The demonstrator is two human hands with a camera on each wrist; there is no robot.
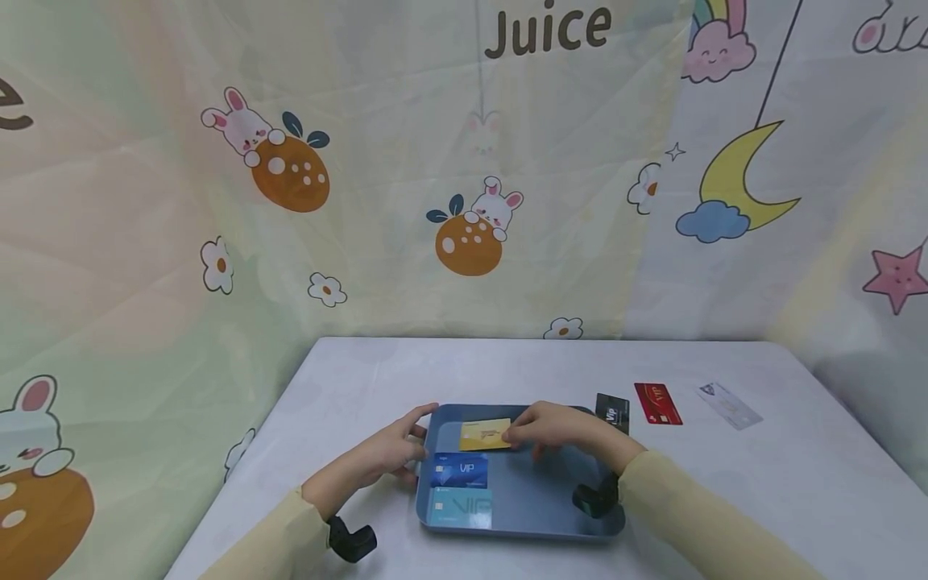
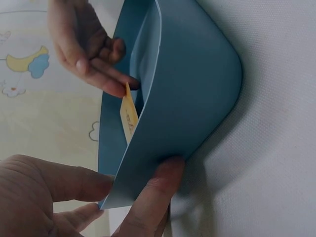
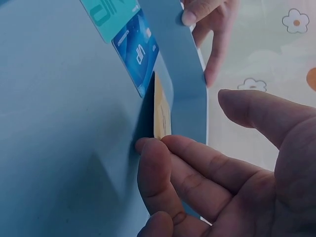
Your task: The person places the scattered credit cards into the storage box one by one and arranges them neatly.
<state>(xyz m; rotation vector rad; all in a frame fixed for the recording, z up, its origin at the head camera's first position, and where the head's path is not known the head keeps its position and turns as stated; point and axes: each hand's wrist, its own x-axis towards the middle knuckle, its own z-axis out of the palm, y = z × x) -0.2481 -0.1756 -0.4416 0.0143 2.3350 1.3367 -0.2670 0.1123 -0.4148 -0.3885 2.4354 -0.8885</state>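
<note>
A yellow card (image 1: 482, 435) stands tilted over the back left part of a blue-grey tray (image 1: 536, 511). My right hand (image 1: 561, 427) pinches its right edge between fingertips; in the right wrist view the thumb (image 3: 247, 106) stays apart from it. With fingers on both sides of the wall, my left hand (image 1: 391, 451) grips the tray's left rim, as the left wrist view shows. Inside the tray, a dark blue VIP card (image 1: 460, 471) lies just behind a light blue VIP card (image 1: 461, 507), both along the left side.
Beyond the tray's back right corner lie a black VIP card (image 1: 613, 411), a red card (image 1: 658, 403) and a pale, partly see-through card (image 1: 729, 405) on the white table (image 1: 783, 499). A printed cloth (image 1: 384, 242) hangs behind the table.
</note>
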